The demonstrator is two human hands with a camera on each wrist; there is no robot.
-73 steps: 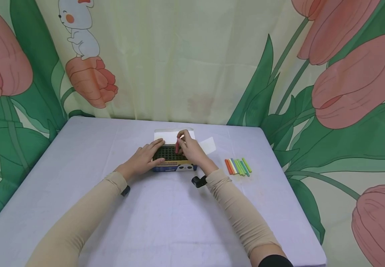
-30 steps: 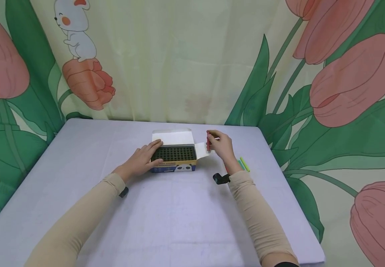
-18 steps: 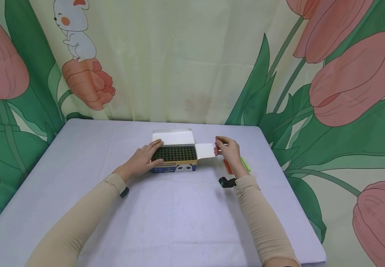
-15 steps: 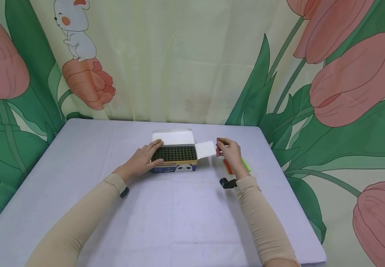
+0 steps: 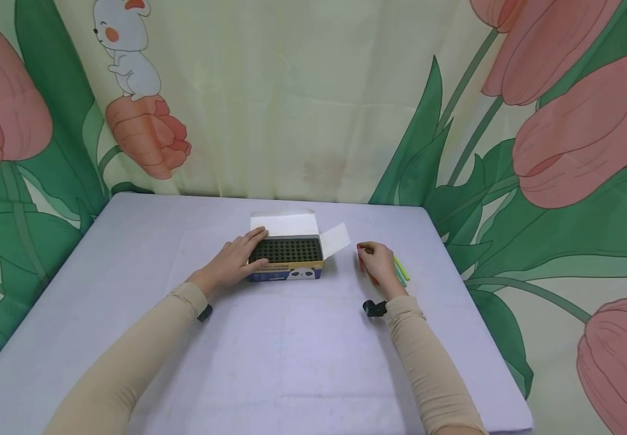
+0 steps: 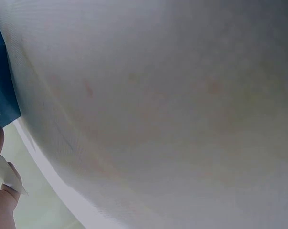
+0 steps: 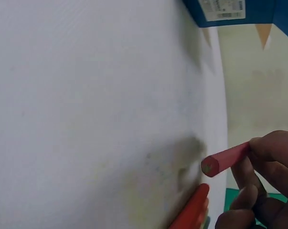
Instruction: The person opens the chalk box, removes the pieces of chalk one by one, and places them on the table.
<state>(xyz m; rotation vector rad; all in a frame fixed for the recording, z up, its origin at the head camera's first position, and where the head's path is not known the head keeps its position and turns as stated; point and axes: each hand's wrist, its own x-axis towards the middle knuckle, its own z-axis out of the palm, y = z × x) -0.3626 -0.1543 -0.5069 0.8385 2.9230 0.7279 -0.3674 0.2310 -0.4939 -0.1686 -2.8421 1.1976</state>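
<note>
My right hand (image 5: pixel 379 264) pinches a pinkish-red chalk stick (image 7: pixel 225 160) between thumb and fingers, its greenish-smeared end pointing away from the palm. It is just above the table, beside a row of coloured chalk sticks; in the right wrist view an orange-red chalk stick (image 7: pixel 189 210) lies close under it. Green chalk (image 5: pixel 401 267) shows past the wrist, while the hand covers much of the row. My left hand (image 5: pixel 229 260) rests across the left end of the chalk box (image 5: pixel 278 273), thumb at the front edge and fingers extended toward the back. Several dark holes fill the box's inside.
The box's white back lid (image 5: pixel 283 223) lies folded back, and a white side flap (image 5: pixel 335 240) sticks out to the right. A white cloth covers the table (image 5: pixel 270 362). Behind it hangs a curtain (image 5: pixel 270 109) with printed tulips.
My right hand, holding the red chalk stick, has moved from above the box rightward, then down beside the chalk row. The side flap has swung slightly. My left hand stays on the box.
</note>
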